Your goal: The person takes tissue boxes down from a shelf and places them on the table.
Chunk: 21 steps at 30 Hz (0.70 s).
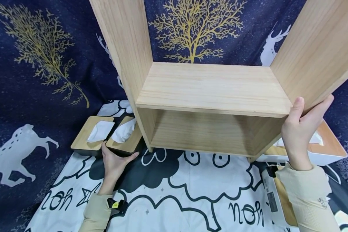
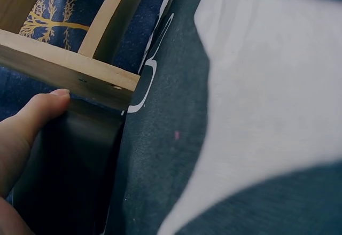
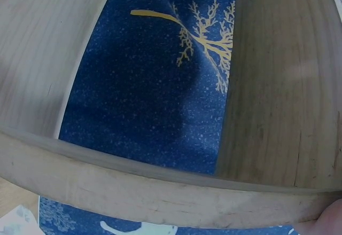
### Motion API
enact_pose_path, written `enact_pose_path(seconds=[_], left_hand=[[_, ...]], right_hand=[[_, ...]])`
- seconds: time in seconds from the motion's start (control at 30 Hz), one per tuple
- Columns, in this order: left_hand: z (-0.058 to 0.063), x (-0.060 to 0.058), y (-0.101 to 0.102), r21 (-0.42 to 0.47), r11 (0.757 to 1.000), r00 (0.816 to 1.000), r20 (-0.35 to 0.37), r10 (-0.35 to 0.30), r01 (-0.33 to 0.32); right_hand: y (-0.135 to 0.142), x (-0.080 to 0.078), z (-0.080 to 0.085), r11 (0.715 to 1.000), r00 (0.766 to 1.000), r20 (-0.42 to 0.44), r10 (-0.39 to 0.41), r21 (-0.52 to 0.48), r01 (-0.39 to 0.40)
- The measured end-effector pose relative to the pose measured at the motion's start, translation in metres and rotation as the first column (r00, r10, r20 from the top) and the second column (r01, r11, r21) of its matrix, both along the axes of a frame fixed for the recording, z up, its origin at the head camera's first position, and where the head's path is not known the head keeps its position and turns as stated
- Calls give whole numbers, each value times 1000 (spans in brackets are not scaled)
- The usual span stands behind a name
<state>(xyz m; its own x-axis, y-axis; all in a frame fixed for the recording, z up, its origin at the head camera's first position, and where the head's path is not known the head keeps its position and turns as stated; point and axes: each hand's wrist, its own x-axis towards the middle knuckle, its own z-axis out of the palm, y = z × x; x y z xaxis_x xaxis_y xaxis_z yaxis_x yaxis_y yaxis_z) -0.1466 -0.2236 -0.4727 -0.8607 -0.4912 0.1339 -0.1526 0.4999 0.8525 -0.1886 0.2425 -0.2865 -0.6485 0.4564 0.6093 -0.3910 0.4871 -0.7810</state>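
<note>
A pale wooden shelf unit (image 1: 214,87) stands in the middle of the head view, with a crossboard between two side panels. My right hand (image 1: 301,138) grips the edge of its right panel, thumb on the inner face. In the right wrist view a bit of that hand (image 3: 327,225) shows at the lower right corner. My left hand (image 1: 114,164) holds the near end of a black tissue box (image 1: 130,141) with a wooden lid, thumb and fingers spread across its width. A second such tissue box (image 1: 82,135) lies just left of it. The box is beside the shelf's left panel.
To the right, partly behind my right hand, is a white tissue box (image 1: 333,141) with an orange-brown lid. Another white box (image 1: 272,199) lies under my right forearm. A black-and-white patterned cloth (image 1: 174,212) covers the surface. Behind hangs a dark blue curtain (image 1: 46,96).
</note>
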Motion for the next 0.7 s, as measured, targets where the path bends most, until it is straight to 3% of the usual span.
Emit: enact_pose_path(seconds=[0.43,0.7], left_hand=[[3,1,2,-20,1000,996,84,21,-19],[4,1,3,-36,999,999,40,7,-5]], right_hand=[[-2,1,1,1000,1000,8,3,-3,-3],[1,0,0,1000,1000,-6,-2,0,2]])
